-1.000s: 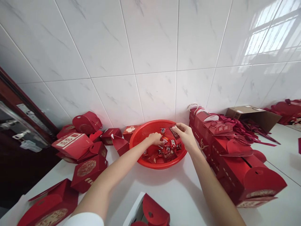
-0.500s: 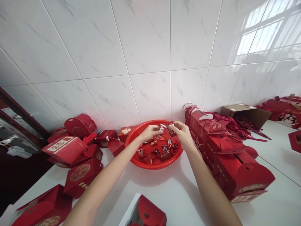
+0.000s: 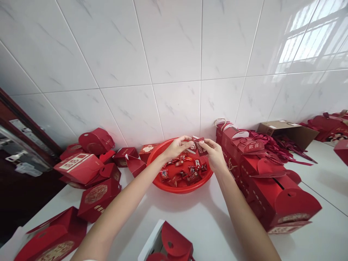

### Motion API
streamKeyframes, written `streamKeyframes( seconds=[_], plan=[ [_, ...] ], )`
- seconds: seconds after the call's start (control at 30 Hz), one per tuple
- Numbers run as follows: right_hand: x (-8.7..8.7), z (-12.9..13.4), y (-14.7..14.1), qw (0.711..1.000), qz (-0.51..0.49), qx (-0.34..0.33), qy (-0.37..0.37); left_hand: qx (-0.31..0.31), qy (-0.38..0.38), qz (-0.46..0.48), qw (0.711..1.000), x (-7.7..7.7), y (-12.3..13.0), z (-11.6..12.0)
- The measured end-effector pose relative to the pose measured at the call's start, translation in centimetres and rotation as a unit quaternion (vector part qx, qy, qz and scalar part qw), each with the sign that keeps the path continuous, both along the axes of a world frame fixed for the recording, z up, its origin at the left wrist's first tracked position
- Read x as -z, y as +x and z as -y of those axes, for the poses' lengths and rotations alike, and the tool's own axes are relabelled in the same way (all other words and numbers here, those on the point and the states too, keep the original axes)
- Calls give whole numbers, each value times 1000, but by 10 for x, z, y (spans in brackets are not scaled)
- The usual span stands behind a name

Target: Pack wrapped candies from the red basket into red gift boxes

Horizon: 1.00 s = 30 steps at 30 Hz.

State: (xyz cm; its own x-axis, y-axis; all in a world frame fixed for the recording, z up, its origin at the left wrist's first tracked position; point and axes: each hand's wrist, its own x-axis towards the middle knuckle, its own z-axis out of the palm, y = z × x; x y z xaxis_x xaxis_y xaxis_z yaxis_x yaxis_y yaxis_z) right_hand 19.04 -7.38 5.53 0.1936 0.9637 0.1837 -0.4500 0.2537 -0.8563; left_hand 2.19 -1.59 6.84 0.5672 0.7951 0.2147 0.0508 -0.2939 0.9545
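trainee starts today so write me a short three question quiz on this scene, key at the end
1. Fill in: the open brown cardboard box stands to the ___ of the round red plastic basket.
2. True or false: small shiny wrapped packets lie in the basket.
3. What does the bare right hand pinch?
a) a flat dark-red packet
b) the cardboard box
c) the basket's underside

Key: 1. right; 2. true; 3. a

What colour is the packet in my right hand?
The packet in your right hand is dark red with paler markings, best seen in the head view.
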Motion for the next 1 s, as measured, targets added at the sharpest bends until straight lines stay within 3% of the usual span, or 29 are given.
streamKeyframes(
  seconds=[0.1,0.23,0.37,0.6,0.7,0.77,0.9,1.0],
  plan=[
    [2,-1,5,998,55,17,2,-18,70,-139,988,10,-7,-18],
    [4,0,12,981,191,-31,-8,-46,141,-401,904,31,-14,-45],
    [5,-1,16,968,247,-38,4,-36,129,-496,858,45,-11,-61],
    [2,0,16,986,165,-24,-2,-46,103,-588,801,55,-12,-71],
    [0,0,14,994,102,-34,-22,-48,84,-588,803,54,-22,-72],
    [-2,0,12,996,64,-47,-33,-42,77,-567,819,51,-29,-69],
    [-6,2,11,997,24,-66,-24,-33,75,-482,872,41,-39,-56],
    [-8,4,9,997,14,-67,-18,-64,73,-338,936,31,-36,-40]
  ],
)
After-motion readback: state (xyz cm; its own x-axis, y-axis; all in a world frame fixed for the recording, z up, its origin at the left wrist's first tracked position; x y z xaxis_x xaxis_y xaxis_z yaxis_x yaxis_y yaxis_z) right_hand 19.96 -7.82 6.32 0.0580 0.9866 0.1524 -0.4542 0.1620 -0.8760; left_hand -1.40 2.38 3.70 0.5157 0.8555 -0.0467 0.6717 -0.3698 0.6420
